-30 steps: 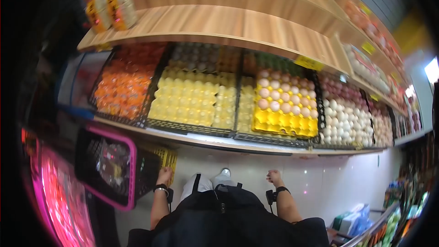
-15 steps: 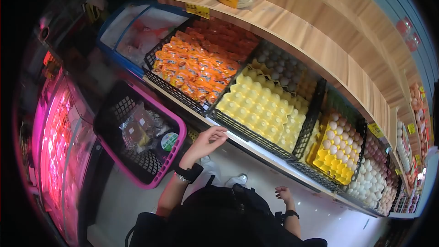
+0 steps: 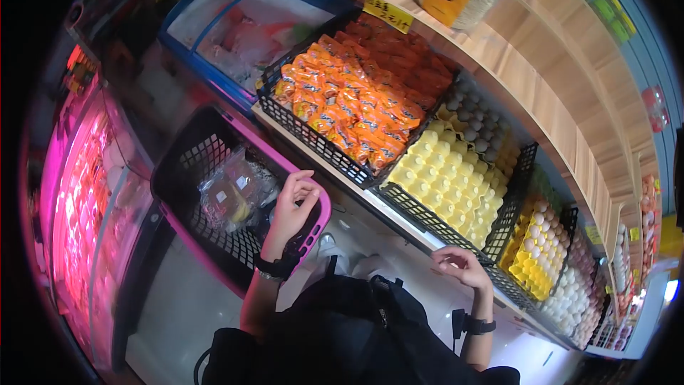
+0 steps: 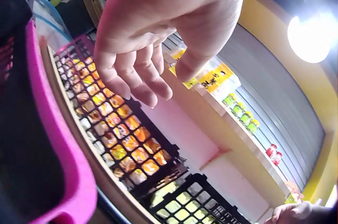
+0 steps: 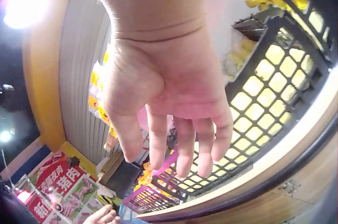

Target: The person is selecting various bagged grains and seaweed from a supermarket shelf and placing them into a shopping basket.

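Observation:
My left hand (image 3: pixel 291 210) hangs over the near right rim of the black basket with the pink rim (image 3: pixel 324 214); in the left wrist view the hand (image 4: pixel 158 34) has loosely bent fingers and holds nothing. Wrapped packages (image 3: pixel 231 196) lie in that basket. Beside the shelf's front edge is my right hand (image 3: pixel 459 267), near the crate of yellow egg trays (image 3: pixel 445 178). The right wrist view shows this hand (image 5: pixel 169 86) with relaxed fingers and nothing in them. Whether the left hand touches the rim I cannot tell.
A crate of orange packets (image 3: pixel 349 100) stands left of the egg trays, with a blue-edged freezer (image 3: pixel 235 28) beyond it. Wooden shelves (image 3: pixel 527 64) curve above. A pink-lit display case (image 3: pixel 85 207) is at the left. Eggs in yellow trays (image 3: pixel 538 246) sit farther right.
The view has swung left, bringing the basket and orange packets nearer. My left hand has risen and now hangs over the basket's rim; my right hand has come up towards the shelf edge.

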### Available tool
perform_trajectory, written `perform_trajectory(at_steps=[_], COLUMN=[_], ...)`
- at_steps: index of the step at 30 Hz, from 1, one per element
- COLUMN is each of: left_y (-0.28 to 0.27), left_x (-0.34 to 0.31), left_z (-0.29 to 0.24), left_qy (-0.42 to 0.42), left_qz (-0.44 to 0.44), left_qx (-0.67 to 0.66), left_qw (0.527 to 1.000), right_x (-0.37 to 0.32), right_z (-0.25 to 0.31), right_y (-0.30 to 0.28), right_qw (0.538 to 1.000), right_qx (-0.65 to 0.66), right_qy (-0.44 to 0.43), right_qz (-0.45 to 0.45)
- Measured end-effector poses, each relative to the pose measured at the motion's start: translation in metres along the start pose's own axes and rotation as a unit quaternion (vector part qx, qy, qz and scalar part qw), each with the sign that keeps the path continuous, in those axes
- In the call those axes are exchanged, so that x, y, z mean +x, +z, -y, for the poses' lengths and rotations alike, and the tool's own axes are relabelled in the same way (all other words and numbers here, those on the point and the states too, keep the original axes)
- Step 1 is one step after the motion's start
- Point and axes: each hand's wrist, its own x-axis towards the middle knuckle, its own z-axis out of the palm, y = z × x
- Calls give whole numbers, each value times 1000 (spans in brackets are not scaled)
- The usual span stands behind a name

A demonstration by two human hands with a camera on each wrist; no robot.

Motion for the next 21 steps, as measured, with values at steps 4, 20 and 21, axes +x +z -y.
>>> perform_trajectory(at_steps=[4, 20, 21], left_y=[-34, -34, -32], left_x=[-28, -176, -178], left_z=[23, 50, 47], left_qy=[-36, -349, -367], left_qz=[-73, -134, -161], left_qx=[29, 379, 378], left_qw=[996, 846, 835], right_x=[31, 211, 220], right_z=[35, 106, 109], right_y=[7, 95, 108], right_qw=[997, 828, 804], right_qx=[-65, -470, -493], right_qy=[-33, -203, -232], right_qz=[-31, 229, 237])
